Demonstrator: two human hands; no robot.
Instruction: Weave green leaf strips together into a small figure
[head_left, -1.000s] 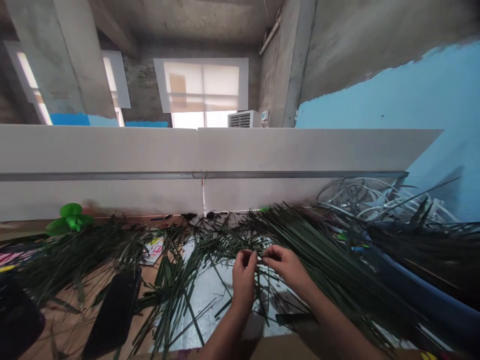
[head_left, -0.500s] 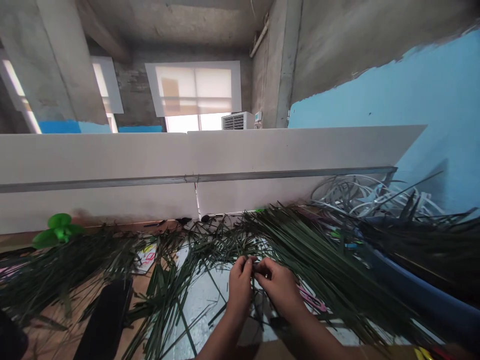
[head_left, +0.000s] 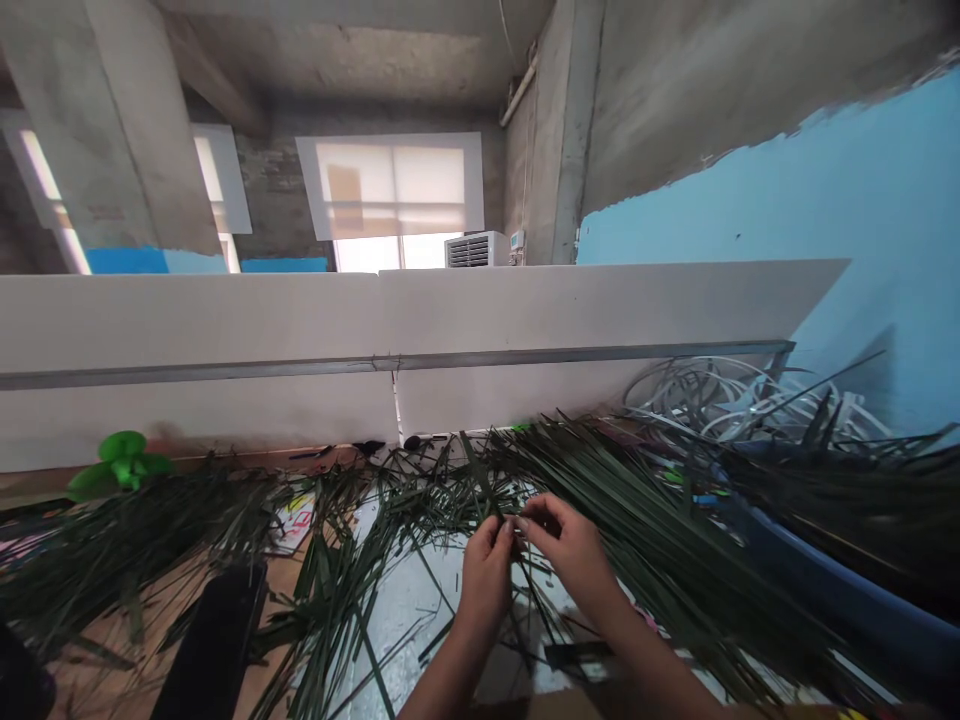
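Note:
My left hand (head_left: pixel 485 572) and my right hand (head_left: pixel 568 546) meet fingertip to fingertip over the middle of the desk. Both pinch thin dark green leaf strips (head_left: pixel 480 478); one strip rises up and back from the left hand's pinch. A thick sheaf of the same long green strips (head_left: pixel 637 510) fans out to the right of my hands. More loose strips (head_left: pixel 337 570) lie scattered to the left over a pale sheet (head_left: pixel 409 610) on the desk.
A white partition (head_left: pixel 300 350) with a metal rail closes the far edge of the desk. A bright green plastic piece (head_left: pixel 120 462) sits at the left. A black flat object (head_left: pixel 214 640) lies front left. White coiled strips (head_left: pixel 720 390) and a dark blue object (head_left: pixel 810 590) fill the right.
My hands stay together over the same spot, still pinching. A strip now sticks up from the left hand's pinch. The camera has tilted slightly.

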